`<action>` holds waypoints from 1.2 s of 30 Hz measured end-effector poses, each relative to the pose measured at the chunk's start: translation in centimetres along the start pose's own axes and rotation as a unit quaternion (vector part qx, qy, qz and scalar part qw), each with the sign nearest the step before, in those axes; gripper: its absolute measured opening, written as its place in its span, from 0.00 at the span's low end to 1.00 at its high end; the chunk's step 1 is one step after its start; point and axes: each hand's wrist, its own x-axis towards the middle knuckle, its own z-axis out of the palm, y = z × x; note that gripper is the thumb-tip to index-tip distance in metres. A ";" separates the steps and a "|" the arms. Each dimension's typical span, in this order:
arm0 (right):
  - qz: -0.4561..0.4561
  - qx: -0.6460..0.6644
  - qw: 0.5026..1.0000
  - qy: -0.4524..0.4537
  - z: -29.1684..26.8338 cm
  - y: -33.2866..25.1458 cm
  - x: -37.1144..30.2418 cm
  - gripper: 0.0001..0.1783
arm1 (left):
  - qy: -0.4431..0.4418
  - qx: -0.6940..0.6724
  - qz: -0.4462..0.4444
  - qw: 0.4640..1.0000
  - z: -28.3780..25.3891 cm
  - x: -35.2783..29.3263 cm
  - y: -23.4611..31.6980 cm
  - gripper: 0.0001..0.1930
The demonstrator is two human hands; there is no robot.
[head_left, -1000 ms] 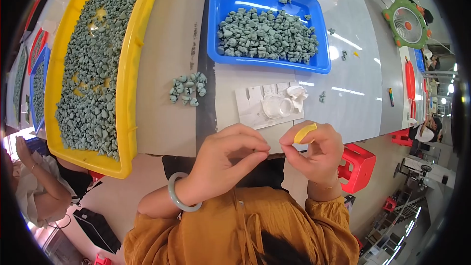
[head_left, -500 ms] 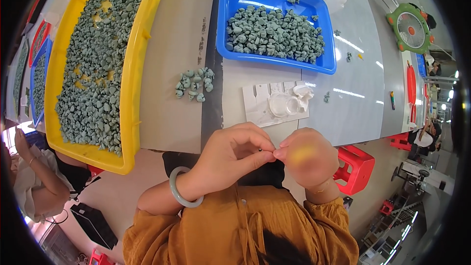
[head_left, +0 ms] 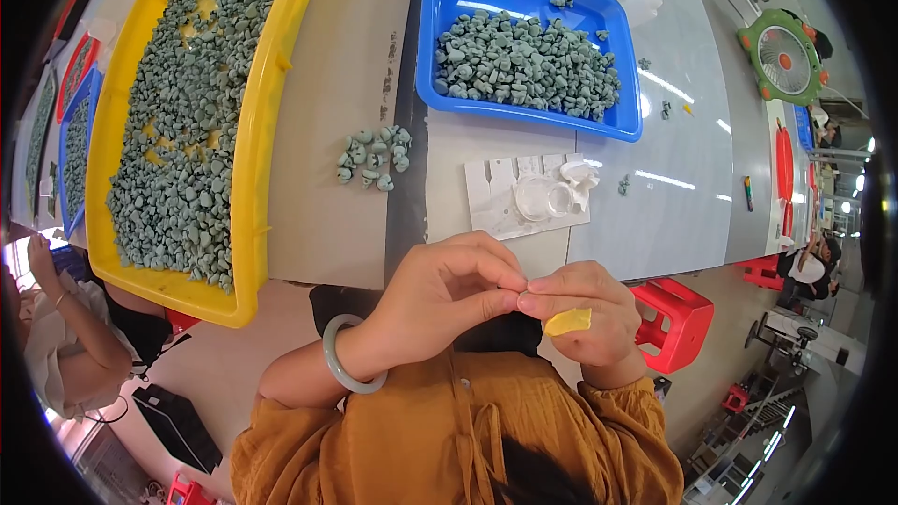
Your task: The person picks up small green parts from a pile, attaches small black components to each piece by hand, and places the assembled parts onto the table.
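In front of my chest, my left hand (head_left: 458, 288) and my right hand (head_left: 585, 309) meet fingertip to fingertip, both pinched. Whatever lies between the fingertips is hidden or too small to name. A pale bangle circles my left wrist, and a piece of yellow tape (head_left: 568, 321) sits on my right hand. Just beyond the hands a whitish board (head_left: 486, 210) lies at the table's near edge. On it are a small clear round dish (head_left: 543, 198) and a crumpled white tissue (head_left: 580, 176). To the left of the board lies a small cluster of grey-green pebble-like pieces (head_left: 376, 157).
A yellow tray (head_left: 251, 224) full of grey-green pieces takes up the table's left side. Farther back stands a blue tray (head_left: 524, 114) holding more. A green fan (head_left: 784, 58) is at the far right, with a red stool (head_left: 687, 323) beside me. Another person (head_left: 79, 337) is at the left.
My right hand has turned, bringing its fingers and the yellow tape into clear view where they were blurred. The left hand stays nearly in place, still pinched.
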 end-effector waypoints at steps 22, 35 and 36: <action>0.088 0.006 0.995 -0.034 -0.9 0.4 0.4 0.14 | -0.044 0.083 -0.042 0.995 -0.1 0.6 0.6 0.04; 0.134 -0.160 0.978 0.017 -3.1 3.8 1.3 0.15 | 0.057 -0.013 -0.004 0.998 -0.1 0.8 0.0 0.09; 0.134 -0.160 0.978 0.016 -3.1 3.8 1.4 0.15 | 0.055 -0.025 0.001 0.998 -0.2 0.7 0.0 0.09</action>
